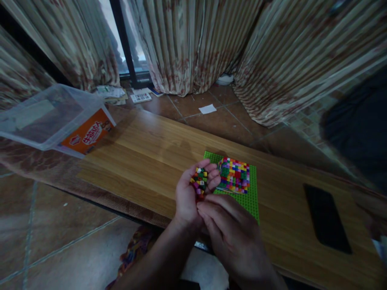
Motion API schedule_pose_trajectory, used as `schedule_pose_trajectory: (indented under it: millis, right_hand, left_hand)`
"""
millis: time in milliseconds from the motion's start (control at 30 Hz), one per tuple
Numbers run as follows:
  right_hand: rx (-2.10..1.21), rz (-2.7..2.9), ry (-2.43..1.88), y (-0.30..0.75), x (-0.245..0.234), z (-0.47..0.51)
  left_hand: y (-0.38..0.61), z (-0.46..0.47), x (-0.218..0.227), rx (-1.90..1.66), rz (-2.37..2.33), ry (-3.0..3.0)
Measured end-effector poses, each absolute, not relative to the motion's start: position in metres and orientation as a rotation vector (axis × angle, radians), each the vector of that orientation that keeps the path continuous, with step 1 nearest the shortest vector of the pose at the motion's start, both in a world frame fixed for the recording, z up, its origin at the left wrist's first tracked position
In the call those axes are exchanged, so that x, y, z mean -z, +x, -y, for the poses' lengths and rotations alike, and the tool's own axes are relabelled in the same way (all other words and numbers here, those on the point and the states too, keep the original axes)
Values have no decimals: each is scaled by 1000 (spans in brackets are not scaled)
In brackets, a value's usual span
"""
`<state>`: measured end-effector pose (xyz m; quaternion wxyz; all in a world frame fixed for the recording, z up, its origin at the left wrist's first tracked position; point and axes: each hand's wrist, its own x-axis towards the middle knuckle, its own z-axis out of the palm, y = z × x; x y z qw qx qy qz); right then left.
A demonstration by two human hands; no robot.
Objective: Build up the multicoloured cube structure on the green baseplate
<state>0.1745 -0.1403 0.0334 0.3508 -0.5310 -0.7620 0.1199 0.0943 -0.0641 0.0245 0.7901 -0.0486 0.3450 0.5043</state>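
My left hand (pixel 189 197) is cupped palm up and holds a pile of small toy bricks (pixel 199 181) in yellow, green, purple, red and white. Close against its heel, my right hand (pixel 231 229) has thumb and fingers pinched together; whatever may be between them is hidden. Just beyond the hands lies a green studded baseplate (pixel 250 203). On it stands a block built of many coloured bricks (pixel 234 175), partly behind my left fingertips.
The wooden table (pixel 145 151) carries a dark phone-like slab (pixel 327 217) at right. A clear plastic bin (pixel 81 100) with an orange label sits at its left end. Papers (pixel 140 96) lie on the tiled floor below curtains (pixel 181 44). A dark shape (pixel 359 125) stands at far right.
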Motion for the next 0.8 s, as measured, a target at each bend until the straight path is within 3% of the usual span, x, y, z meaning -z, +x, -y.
schedule_pose_trajectory:
  millis: [400,667,800]
  right_hand:
    - [-570,1795,-1378,183,-29,143]
    - [-186,1168,-1637,247,-14,136]
    - [-180,1205,-1725,260,-2,131]
  left_hand:
    - [91,63,-31,-1011,-654,-221]
    - [87,53,-28,-1059,-675,-345]
    - [86,49,-28,-1076,-689,-365]
